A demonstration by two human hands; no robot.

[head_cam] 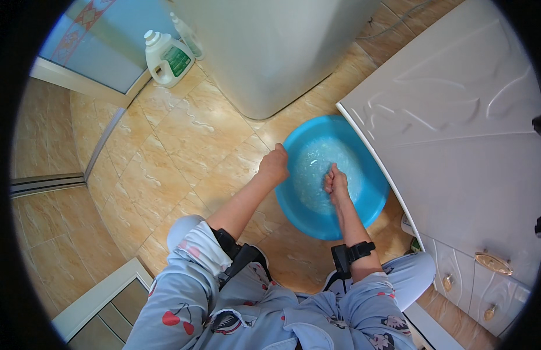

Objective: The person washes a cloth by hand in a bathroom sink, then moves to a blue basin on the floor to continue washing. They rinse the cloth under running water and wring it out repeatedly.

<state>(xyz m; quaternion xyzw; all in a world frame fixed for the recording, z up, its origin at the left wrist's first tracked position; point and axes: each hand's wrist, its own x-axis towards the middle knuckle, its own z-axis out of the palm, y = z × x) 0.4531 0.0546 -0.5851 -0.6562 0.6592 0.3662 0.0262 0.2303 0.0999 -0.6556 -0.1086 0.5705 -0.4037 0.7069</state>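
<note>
A round blue plastic basin [375,188] stands on the tiled floor before me, holding water [312,175] with some bubbles or foam. At the basin's left rim is my left hand [274,164], its fingers curled over the edge and closed on it. My right hand [337,180] is over the middle of the basin, at the water, with its fingers curled; whether something is in it I cannot tell. Both forearms are bare below rolled sleeves, and each wears a black strap with a device.
A white cabinet [449,175] stands close on the right, its edge over the basin's rim. A large grey-white rounded appliance [270,57] rises ahead. A white detergent jug [169,59] and a slim bottle [189,39] stand at upper left, by a shower-like enclosure [104,144].
</note>
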